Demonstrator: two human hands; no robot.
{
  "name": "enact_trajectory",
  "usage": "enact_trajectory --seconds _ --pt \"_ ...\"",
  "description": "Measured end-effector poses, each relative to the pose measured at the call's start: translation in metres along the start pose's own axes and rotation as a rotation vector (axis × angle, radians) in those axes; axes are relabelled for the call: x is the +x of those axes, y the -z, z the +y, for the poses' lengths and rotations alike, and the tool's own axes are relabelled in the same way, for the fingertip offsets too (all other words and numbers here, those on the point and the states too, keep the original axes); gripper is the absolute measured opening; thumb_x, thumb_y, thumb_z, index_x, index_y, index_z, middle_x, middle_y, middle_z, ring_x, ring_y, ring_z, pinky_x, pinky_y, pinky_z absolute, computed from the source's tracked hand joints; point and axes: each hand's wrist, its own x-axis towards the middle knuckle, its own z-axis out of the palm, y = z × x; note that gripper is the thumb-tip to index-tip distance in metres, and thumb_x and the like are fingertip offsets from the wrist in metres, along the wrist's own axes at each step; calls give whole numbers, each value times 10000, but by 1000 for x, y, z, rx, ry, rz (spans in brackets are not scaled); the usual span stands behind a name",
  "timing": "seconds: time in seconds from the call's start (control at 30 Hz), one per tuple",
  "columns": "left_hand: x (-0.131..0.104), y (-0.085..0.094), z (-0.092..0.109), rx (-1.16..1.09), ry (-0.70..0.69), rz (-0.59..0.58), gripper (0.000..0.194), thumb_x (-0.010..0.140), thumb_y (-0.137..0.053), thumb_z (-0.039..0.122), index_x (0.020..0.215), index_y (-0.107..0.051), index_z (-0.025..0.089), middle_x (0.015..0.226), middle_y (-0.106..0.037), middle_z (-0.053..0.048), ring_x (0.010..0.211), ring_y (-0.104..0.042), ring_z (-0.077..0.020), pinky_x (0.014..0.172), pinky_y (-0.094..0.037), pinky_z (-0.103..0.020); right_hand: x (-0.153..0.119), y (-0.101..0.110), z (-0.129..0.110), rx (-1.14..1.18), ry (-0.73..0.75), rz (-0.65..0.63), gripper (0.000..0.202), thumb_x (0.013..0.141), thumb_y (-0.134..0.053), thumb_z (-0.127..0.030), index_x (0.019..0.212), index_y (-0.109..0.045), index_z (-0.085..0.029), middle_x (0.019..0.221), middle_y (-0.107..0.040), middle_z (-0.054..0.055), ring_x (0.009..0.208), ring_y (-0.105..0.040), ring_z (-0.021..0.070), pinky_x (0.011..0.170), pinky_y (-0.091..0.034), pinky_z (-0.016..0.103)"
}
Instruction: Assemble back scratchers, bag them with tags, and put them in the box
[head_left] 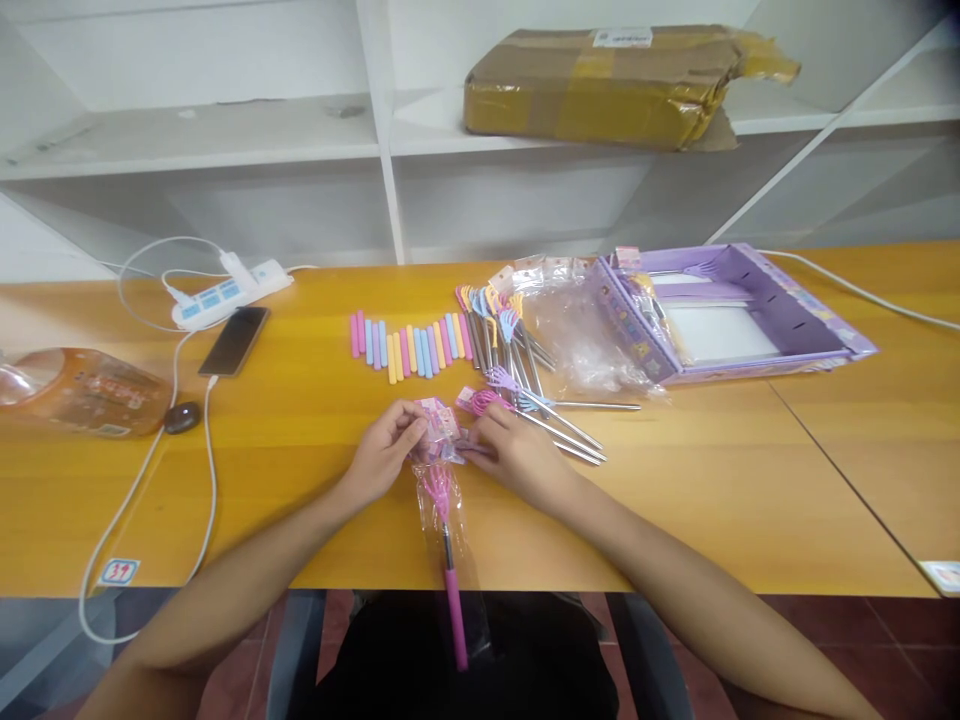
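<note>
Left hand [379, 458] pinched printed card [441, 420], thumb against fingers. Pink scratcher [454, 620] in clear bag [468, 550] extended below grip. Right hand [521, 452] curled at card's right edge; couldn't tell hold. Loose scratchers [508, 325] lay just beyond, purple box [626, 322] farther right.

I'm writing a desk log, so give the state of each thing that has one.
Pink scratcher: bagged, pink grip fitted
Printed packaging: held between left hand and right hand
Colored grips: loose, in an uneven row
Piled scratchers: visible rods bare
Purple box: open
Clear bags: loosely heaped
Parcel: taped, crumpled at one end
Phone: cable attached
Power strip: plugs inserted
</note>
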Motion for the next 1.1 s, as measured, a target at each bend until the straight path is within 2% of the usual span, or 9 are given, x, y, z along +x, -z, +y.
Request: enact_trajectory --seconds 0.23,0.4,0.57,0.63,0.7,0.8,0.87,0.97,1.1 --pt "0 1 -1 15 -9 -12 357 1034 -636 561 1014 -584 208 779 -663 23 683 -671 -146 662 -517 -280 6 4 4 361 45 118 228 1057 -694 -388 925 -747 -209 891 -716 55 817 -689 201 742 -513 314" --pt "-1 2 -3 32 -6 -16 340 1048 -622 543 1020 -584 206 783 -663 20 686 -667 -147 674 -513 -287 8 6 2 356 21 129 209 1087 -641 -361 1066 -787 -212 979 -784 79 881 -732 222 816 -554 341" --pt "0 2 -4 30 -7 -11 352 1049 -614 557 1024 -580 208 781 -648 23 681 -662 -149 664 -499 -285 7 16 -7 408 -46 278 224 1099 -576 -302 1061 -775 -205 1003 -716 99 903 -694 233 810 -577 363" --pt "0 2 -4 33 -8 -16 357 1050 -608 562 1021 -581 208 790 -644 23 687 -656 -149 673 -504 -287 5 20 -10 420 36 355 205 1090 -559 -237 1120 -761 -218 1002 -691 93 892 -683 223 783 -587 361" --pt "0 2 -3 27 -11 -20 362 1048 -610 568 1016 -582 208 796 -637 25 693 -643 -148 683 -509 -288 2 22 -13 426 238 407 206 1047 -610 -156 1194 -736 -229 1004 -690 82 888 -693 209 764 -603 346" --pt "0 1 -3 13 -13 -18 373 1042 -615 581 1013 -582 210 784 -619 31 686 -609 -144 674 -497 -280 -2 18 -16 394 523 387 313 977 -719 -87 1265 -687 -206 1023 -726 90 896 -730 198 752 -634 318" --pt "-1 1 -4 9 -16 -11 374 1041 -620 582 1014 -593 210 788 -610 28 700 -594 -146 676 -489 -275 -2 12 -18 338 583 352 305 971 -741 -85 1249 -670 -186 1031 -745 103 891 -749 197 748 -650 308" --pt "-3 2 -6 -14 -51 -17 392 1071 -560 584 1045 -644 202 897 -647 -13 814 -616 -165 755 -508 -287 3 6 -20 294 519 394 241 993 -719 -88 1199 -662 -199 1026 -752 106 916 -759 202 769 -664 317" --pt "-6 5 -9 -17 -91 -140 439 1110 -468 569 1185 -694 200 1074 -702 -74 937 -665 -197 842 -539 -320 10 7 -18 364 367 470 203 1004 -708 -100 1165 -664 -215 1036 -753 105 979 -763 215 826 -669 355"
